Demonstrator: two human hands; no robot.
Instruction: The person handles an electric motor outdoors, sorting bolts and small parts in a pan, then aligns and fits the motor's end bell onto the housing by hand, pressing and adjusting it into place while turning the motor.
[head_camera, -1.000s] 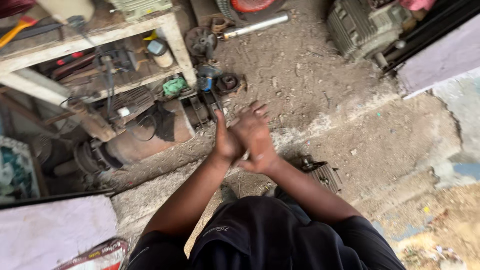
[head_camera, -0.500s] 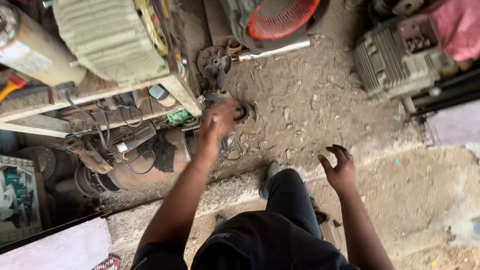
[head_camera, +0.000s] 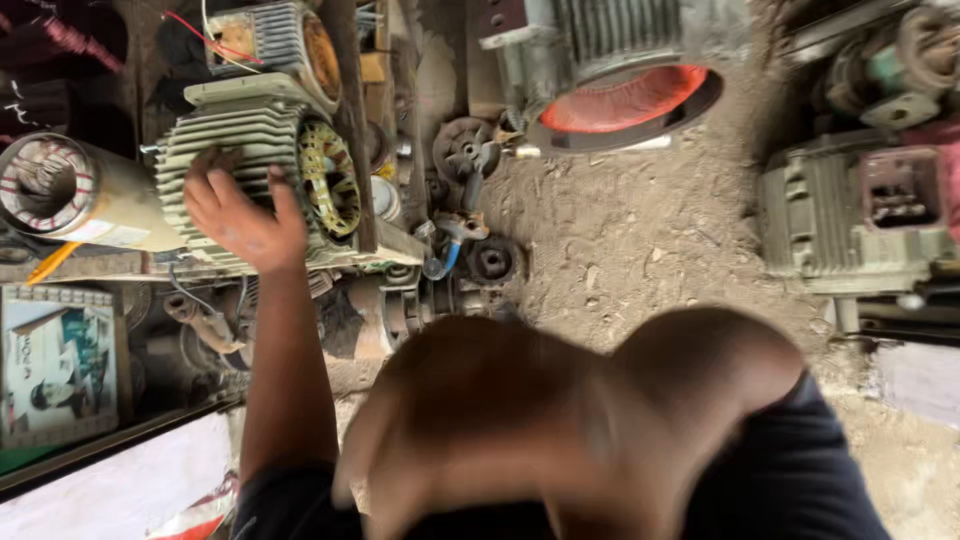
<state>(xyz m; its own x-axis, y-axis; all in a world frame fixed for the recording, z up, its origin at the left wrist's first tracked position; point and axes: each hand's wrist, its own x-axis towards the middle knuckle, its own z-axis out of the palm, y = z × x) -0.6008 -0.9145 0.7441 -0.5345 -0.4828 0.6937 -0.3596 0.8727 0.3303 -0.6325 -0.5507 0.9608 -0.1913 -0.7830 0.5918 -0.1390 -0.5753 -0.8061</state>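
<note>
**Left hand on the ribbed motor at the shelf's edge**

The dirt floor takes up the middle of the view, a wide bare patch of packed earth open between the clutter on both sides. To the right sits a grey motor housing, its edge hard against that open patch. At the top a big finned motor with a red ring closes off the far end. On the left a wooden shelf carries the pale green ribbed motor, which stands at the shelf's front edge with its copper windings facing the floor. Just beside it, further left, lies a cream cylinder. Small pulleys and a blue-handled tool crowd the ground at the shelf's foot, leaving little room there.

The left hand reaches up with the arm stretched straight, palm pressed flat on the ribbed motor, fingers spread wide over the fins, not closed around anything. The right hand is a large blur close to the camera; I cannot tell how its fingers stand.
</note>
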